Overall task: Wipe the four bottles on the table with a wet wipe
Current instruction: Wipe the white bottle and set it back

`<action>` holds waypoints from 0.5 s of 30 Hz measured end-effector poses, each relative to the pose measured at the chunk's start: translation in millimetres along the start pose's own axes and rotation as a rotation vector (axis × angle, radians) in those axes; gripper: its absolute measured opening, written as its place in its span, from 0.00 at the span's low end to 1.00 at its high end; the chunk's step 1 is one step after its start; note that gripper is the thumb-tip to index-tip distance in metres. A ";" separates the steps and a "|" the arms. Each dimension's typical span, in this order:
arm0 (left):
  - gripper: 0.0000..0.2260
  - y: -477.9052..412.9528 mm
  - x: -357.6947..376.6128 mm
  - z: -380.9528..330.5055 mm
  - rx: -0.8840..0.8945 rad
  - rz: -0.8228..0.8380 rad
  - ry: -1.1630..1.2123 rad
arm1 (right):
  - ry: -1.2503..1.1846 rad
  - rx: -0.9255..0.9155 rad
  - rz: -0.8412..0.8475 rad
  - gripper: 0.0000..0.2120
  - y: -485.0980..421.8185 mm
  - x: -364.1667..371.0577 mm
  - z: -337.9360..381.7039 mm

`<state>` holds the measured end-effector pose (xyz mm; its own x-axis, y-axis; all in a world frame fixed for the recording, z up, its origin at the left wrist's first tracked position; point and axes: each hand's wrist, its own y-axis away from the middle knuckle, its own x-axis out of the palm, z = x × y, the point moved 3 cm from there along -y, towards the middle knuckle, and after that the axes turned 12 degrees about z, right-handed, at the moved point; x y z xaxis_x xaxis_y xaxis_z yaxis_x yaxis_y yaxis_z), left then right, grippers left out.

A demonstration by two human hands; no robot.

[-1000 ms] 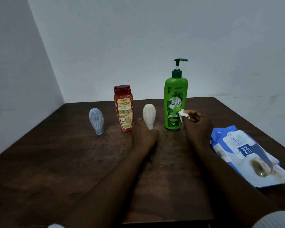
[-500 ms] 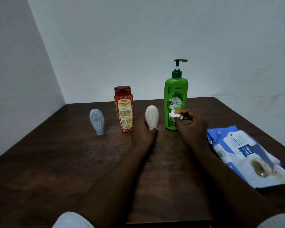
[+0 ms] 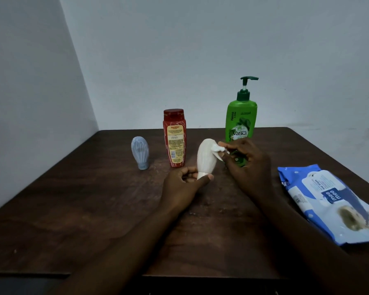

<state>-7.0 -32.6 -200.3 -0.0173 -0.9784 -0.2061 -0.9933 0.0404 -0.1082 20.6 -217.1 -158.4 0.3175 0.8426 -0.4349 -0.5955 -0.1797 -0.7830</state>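
1. Two bare forearms reach in from the near edge over the dark wooden surface (image 3: 73, 209).
2. On the right side, near that edge, a blue and white pack of wet wipes (image 3: 328, 201) lies flat, well apart from the bottles.
3. The left hand (image 3: 181, 186) is near the middle of the surface. It grips the narrow lower end of the white bottle (image 3: 206, 158) between thumb and curled fingers.
4. The white bottle stands with its rounded wide end up, leaning slightly to the right. Whether its lower end touches the surface cannot be told, because the hand hides it.
5. The right hand (image 3: 249, 165) is just to the right of the white bottle. It pinches a crumpled white wet wipe (image 3: 218, 151), and the wipe presses against the upper right side of that bottle.
6. Farther back on the left, a blue-grey bottle (image 3: 140, 152) of the same shape stands upright on its narrow end, alone.
7. Beside it to the right, a red bottle (image 3: 175, 139) with a red cap and a yellow label stands upright.
8. Behind the right hand stands a tall green pump bottle (image 3: 241, 120). Its lower part is hidden by the fingers.
9. Pale walls (image 3: 200, 50) meet in a corner behind the far left of the surface.
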 end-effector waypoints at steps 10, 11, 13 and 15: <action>0.17 13.6 -0.6 -2.3 -0.022 0.094 0.132 | 0.096 -0.065 -0.006 0.12 -6.0 10.4 8.7; 0.17 13.2 -1.0 -1.8 -0.017 0.091 0.142 | 0.118 -0.076 0.015 0.12 -6.1 13.5 9.5; 0.15 12.3 -2.6 -0.8 -0.018 0.061 0.160 | 0.176 -0.122 0.072 0.13 -5.4 20.7 11.4; 0.15 10.2 -5.6 2.0 -0.030 0.019 0.181 | 0.211 -0.158 0.149 0.15 -2.5 29.5 14.8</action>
<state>-16.8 -26.3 -202.2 -0.0542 -0.9981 -0.0290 -0.9955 0.0563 -0.0766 20.5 -184.4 -162.7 0.3918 0.6798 -0.6200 -0.5297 -0.3843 -0.7561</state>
